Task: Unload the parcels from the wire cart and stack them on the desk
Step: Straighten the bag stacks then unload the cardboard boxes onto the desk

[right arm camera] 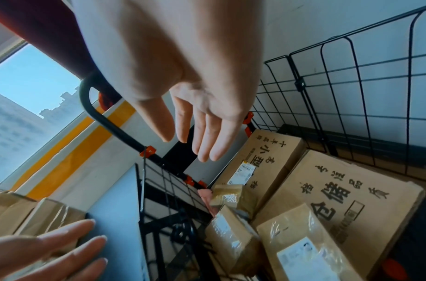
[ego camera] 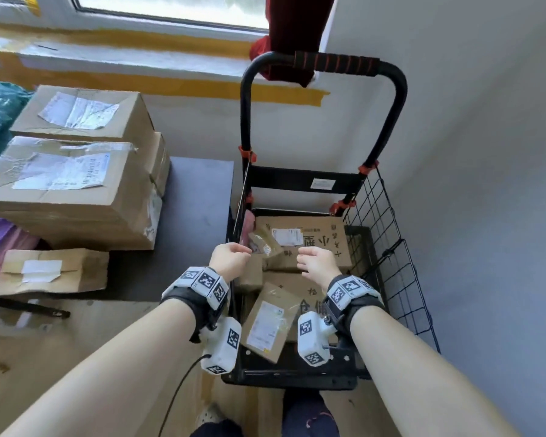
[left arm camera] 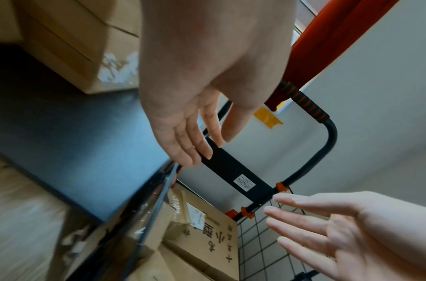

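The black wire cart (ego camera: 388, 247) stands against the wall and holds several brown parcels. A large printed box (ego camera: 316, 238) lies at its far end, with a small taped parcel (ego camera: 264, 242) leaning on it. A flat labelled parcel (ego camera: 270, 323) lies tilted nearer me. My left hand (ego camera: 230, 258) and right hand (ego camera: 317, 263) hover side by side above the cart, both empty. In the wrist views the left hand (left arm camera: 195, 136) and right hand (right arm camera: 195, 136) show straight, relaxed fingers holding nothing. Stacked parcels (ego camera: 73, 171) sit on the dark desk (ego camera: 196, 216) to the left.
A small flattened box (ego camera: 52, 271) lies at the desk's near edge. The cart's handle (ego camera: 334, 63) rises at the far end under a red curtain (ego camera: 297, 33). A grey wall runs along the right. Wooden floor (ego camera: 44, 357) lies below the desk.
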A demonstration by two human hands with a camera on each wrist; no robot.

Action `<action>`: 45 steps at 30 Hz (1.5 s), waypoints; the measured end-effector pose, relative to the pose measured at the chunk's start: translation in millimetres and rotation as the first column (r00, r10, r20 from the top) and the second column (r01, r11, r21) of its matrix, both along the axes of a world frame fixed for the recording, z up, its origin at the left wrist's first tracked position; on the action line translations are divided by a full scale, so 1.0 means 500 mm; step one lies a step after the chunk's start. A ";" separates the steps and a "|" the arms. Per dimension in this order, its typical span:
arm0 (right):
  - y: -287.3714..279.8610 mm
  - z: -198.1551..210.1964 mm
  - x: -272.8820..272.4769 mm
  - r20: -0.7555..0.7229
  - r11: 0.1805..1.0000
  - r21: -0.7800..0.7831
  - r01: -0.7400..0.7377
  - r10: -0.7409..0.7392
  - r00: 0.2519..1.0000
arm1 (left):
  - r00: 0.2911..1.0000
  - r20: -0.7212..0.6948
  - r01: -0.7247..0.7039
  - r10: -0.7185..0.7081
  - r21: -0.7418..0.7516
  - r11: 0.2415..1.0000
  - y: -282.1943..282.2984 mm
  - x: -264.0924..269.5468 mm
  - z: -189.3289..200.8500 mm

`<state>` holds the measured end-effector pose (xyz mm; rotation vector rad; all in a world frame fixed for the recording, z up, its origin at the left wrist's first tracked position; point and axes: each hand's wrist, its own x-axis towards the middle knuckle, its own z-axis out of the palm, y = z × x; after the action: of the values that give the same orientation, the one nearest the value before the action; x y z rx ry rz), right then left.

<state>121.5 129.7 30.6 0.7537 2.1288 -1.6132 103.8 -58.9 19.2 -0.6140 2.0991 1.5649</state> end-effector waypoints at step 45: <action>0.155 -0.624 -0.321 0.450 0.935 -0.347 0.076 0.095 0.888 | 0.938 0.334 0.215 -0.087 -0.369 0.904 0.229 -0.447 -0.451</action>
<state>-39.3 207.3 -281.4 0.8933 1.4530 -1.5601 -119.8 55.7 -206.5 -0.7554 2.1679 0.8828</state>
